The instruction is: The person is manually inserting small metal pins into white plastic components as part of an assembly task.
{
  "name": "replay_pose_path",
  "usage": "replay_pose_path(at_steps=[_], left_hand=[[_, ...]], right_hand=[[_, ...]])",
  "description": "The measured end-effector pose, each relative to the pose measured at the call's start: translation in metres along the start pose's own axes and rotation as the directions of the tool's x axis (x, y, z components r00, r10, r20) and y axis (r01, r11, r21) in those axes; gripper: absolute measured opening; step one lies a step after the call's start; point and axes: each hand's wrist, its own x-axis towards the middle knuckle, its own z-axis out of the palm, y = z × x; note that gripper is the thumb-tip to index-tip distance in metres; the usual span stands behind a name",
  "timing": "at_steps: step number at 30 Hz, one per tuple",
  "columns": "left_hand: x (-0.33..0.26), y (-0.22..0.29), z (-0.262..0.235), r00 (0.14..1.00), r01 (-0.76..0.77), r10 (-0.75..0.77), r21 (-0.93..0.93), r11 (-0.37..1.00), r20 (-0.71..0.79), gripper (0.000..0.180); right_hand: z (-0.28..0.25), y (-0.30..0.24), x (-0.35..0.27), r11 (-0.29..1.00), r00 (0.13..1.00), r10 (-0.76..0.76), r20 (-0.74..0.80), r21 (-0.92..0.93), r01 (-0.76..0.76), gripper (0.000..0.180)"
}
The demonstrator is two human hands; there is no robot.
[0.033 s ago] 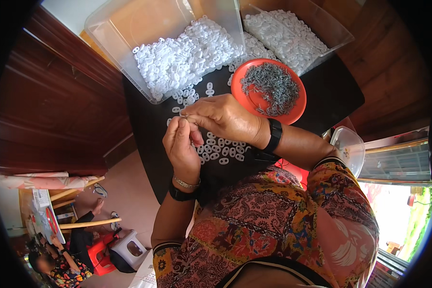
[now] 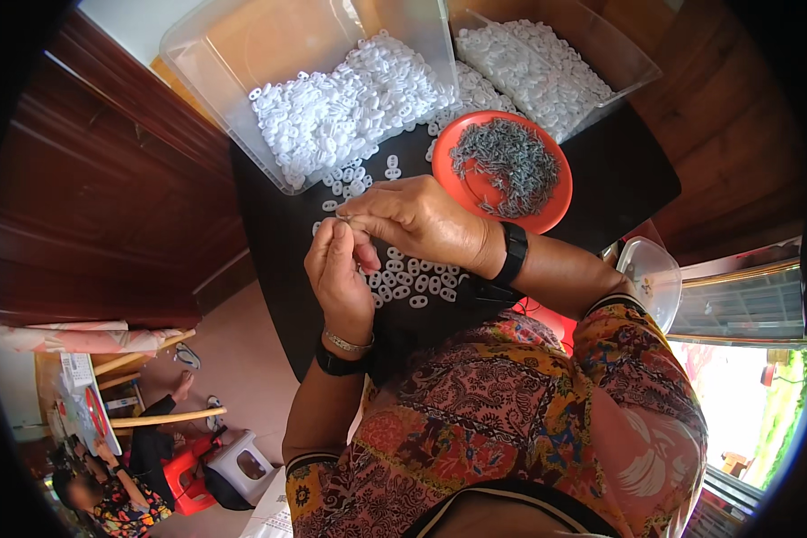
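Over the dark table my left hand (image 2: 338, 273) and my right hand (image 2: 430, 224) meet fingertip to fingertip, both pinched closed. A tiny pale bit shows between the fingertips, too covered to name. Beneath and beside my hands lie loose white oval plastic pieces (image 2: 419, 301), each with two holes. More such pieces (image 2: 393, 162) are scattered just beyond my fingers. To the far right of my right hand, a round orange plate (image 2: 446, 184) holds a heap of small grey metal screws or nails (image 2: 511, 161).
Two clear plastic bins, one at back left (image 2: 220, 108) and one at back right (image 2: 638, 73), hold heaps of white pieces. A clear tub (image 2: 652, 273) is by my right elbow. At lower left, another person (image 2: 121, 493) is near a red stool (image 2: 188, 480) and a grey stool (image 2: 242, 466).
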Motion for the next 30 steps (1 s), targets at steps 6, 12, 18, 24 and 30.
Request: replay_pose_path(at_steps=[6,12,18,24,30], left_hand=[[0.006,0.006,-0.003,0.996,0.09,-0.09,0.033,0.995,-0.009,0.025],[0.008,0.004,-0.004,0.997,0.079,-0.078,0.082,0.993,-0.016,0.023],[0.008,-0.003,-0.007,0.998,0.069,-0.069,0.108,0.992,-0.009,0.024],[0.006,-0.003,-0.004,0.997,0.069,-0.065,0.097,0.993,-0.04,0.023],[0.008,-0.008,-0.008,0.999,0.039,-0.04,0.117,0.992,0.003,0.022]], right_hand=[[0.001,0.004,-0.001,0.903,0.963,0.226,0.146,0.339,-0.263,0.02],[-0.001,0.003,0.0,0.904,0.963,0.241,0.121,0.333,-0.268,0.026],[-0.004,-0.001,0.0,0.977,0.979,0.185,0.08,0.094,-0.193,0.024],[-0.004,-0.004,-0.001,0.972,0.967,0.229,0.107,0.017,-0.232,0.026],[-0.005,-0.002,0.0,0.983,0.978,0.179,0.106,0.021,-0.182,0.022]])
